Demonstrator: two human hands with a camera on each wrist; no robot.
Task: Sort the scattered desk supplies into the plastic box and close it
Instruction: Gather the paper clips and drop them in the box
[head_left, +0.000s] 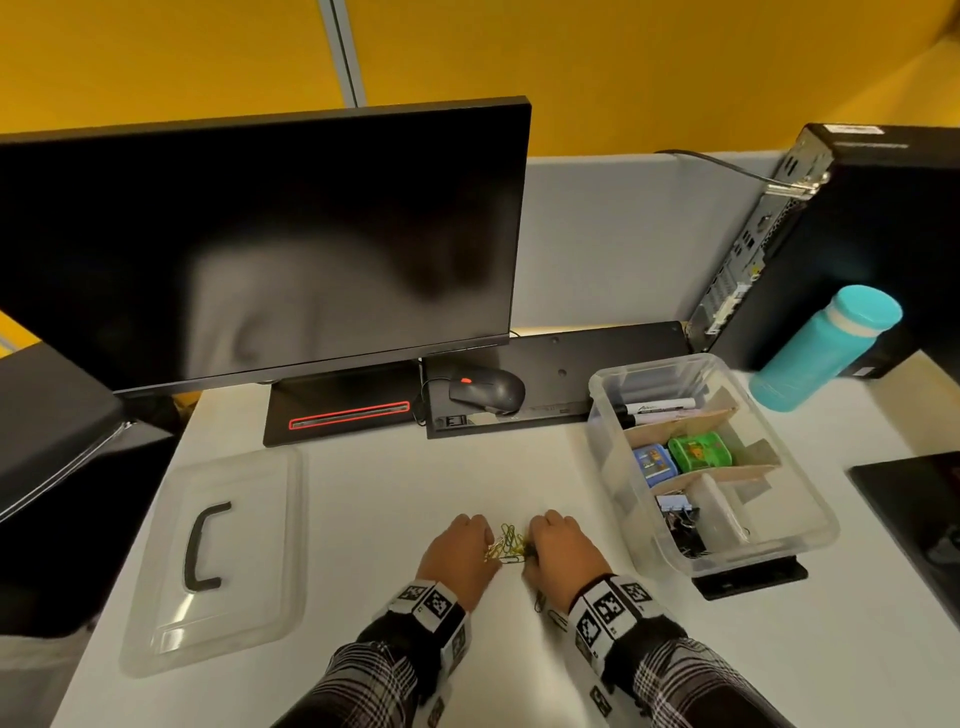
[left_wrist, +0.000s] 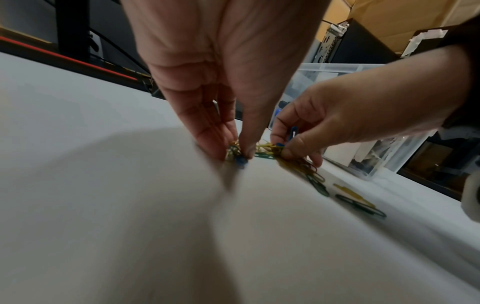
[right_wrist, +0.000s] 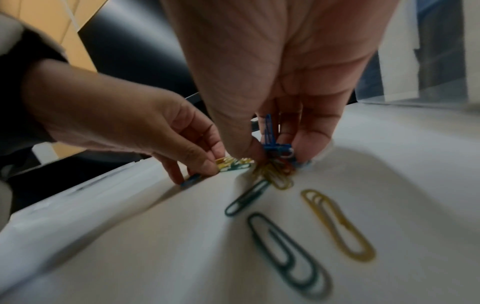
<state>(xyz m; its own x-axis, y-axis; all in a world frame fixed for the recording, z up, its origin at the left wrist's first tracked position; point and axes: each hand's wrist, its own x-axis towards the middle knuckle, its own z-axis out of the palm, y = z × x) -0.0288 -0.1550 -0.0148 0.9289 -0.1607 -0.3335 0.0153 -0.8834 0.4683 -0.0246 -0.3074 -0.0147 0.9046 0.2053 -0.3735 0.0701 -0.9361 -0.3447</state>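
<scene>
A small heap of coloured paper clips (head_left: 508, 543) lies on the white desk between my two hands. My left hand (head_left: 457, 556) pinches a bunch of yellow and blue clips (left_wrist: 235, 153) at the heap's left side. My right hand (head_left: 558, 551) pinches blue, red and yellow clips (right_wrist: 275, 153) at its right side. Three loose clips (right_wrist: 288, 255) lie on the desk nearer to me, under my right wrist. The clear plastic box (head_left: 789, 499) stands open to the right, with cardboard dividers, markers, small coloured boxes and binder clips inside. Its clear lid (head_left: 244, 597) with a black handle lies flat to the left.
A black monitor (head_left: 260, 244) and its base stand behind the heap. A mouse (head_left: 488, 389) rests on a black keyboard tray. A teal bottle (head_left: 826, 348) and a computer tower (head_left: 857, 234) stand at the back right. A dark object (head_left: 914, 509) lies at the right edge.
</scene>
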